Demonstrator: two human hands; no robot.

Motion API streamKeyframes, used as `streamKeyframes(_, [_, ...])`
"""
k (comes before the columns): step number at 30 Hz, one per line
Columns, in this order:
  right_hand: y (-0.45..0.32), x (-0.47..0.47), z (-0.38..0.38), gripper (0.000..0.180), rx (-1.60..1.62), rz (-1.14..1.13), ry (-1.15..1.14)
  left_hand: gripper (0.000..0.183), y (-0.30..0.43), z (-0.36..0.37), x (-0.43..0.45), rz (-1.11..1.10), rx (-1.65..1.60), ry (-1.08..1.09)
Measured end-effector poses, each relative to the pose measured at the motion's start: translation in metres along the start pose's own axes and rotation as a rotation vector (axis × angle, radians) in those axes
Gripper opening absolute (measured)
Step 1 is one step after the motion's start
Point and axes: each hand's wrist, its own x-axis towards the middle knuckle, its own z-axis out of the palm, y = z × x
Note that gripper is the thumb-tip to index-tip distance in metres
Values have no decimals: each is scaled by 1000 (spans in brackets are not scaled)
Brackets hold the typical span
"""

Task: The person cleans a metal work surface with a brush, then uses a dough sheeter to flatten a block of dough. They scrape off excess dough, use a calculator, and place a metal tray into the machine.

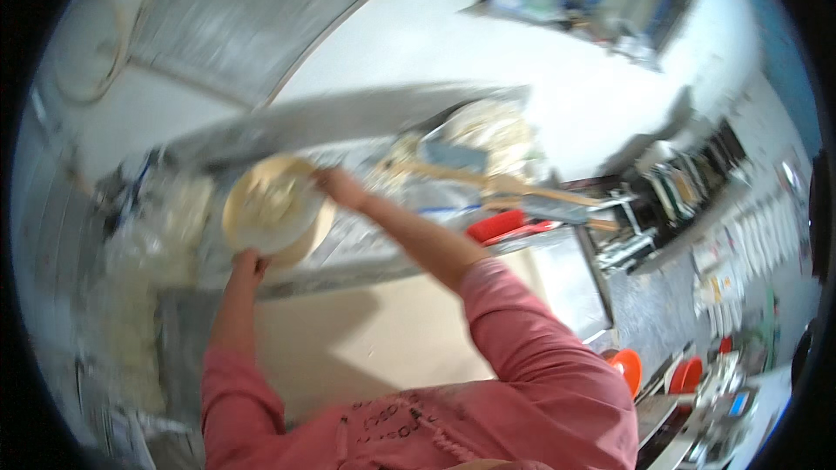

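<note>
Both hands are on a round pale sieve (274, 205) with light chunks in it, at the left of the view. My left hand (250, 264) grips its near edge and my right hand (336, 186) its far right edge. Blur hides the exact grip. Beneath and around the sieve is a cream round container (313, 241), on a floury work surface (356, 235). A sheet of smooth beige dough or board (392, 333) lies nearer to my body; which of the two I cannot tell.
To the right are a bag of pale material (490, 134), wooden-handled tools (457, 175) and a red roller or brush (496, 226). Clear plastic bags (147, 241) lie at the left. Orange bowls (626, 369) stand at the lower right.
</note>
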Motion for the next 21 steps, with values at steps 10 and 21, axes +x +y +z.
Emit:
streamKeyframes(10, [-37,-164,-64,25,-147,-176,-11,37,-8,-18,-38,181,494,305])
streamKeyframes(21, [115,-327,-290,27,276,489,273,69,-146,171,-304,1211,1374,-233])
